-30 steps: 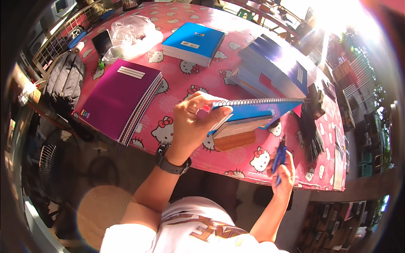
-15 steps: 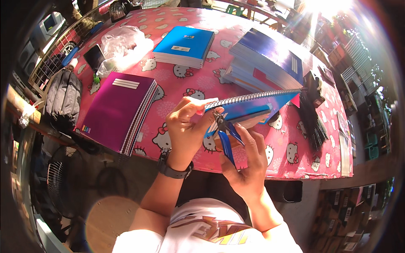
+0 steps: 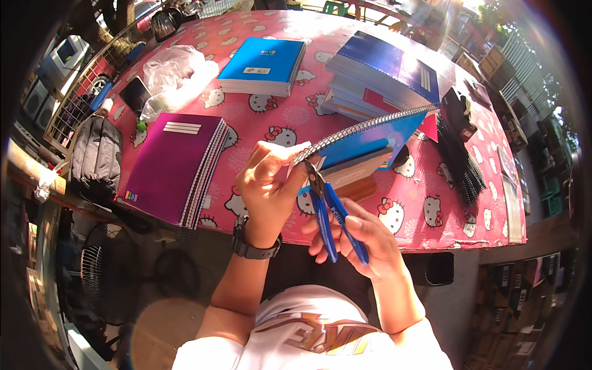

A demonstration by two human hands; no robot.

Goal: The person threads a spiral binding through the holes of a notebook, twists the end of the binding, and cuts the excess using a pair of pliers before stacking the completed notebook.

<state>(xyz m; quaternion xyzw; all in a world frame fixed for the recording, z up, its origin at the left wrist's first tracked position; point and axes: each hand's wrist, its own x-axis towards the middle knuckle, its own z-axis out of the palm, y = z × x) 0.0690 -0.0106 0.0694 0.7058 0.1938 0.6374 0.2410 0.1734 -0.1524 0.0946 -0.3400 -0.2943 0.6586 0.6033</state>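
My left hand [image 3: 266, 185] is closed on the near end of a blue spiral notebook [image 3: 394, 137], pinching beside its metal wire coil [image 3: 361, 127]. The notebook stands tilted, coil edge up, slanting away to the right. My right hand [image 3: 377, 243] has its fingers wrapped around the blue handles of small wire cutters [image 3: 331, 216]. Their dark jaws are up at the coil's near end, next to my left fingertips. Whether the jaws touch the wire I cannot make out. Below the notebook lie a beige box-like thing [image 3: 357, 168] and a brown wooden piece [image 3: 354, 190].
Purple spiral notebooks [image 3: 176, 163] are stacked at left, blue notebooks [image 3: 262, 61] behind, and a tall dark-blue stack [image 3: 388, 65] at far right. Black wire coils [image 3: 459, 163] lie right. A plastic bag [image 3: 176, 71], phone [image 3: 134, 94] and grey backpack [image 3: 97, 151] are at left.
My right hand has shifted its grip lower on the cutters, thumb and fingers now around the handle ends. The cutters have swung slightly; the left hand still pinches the coil end.
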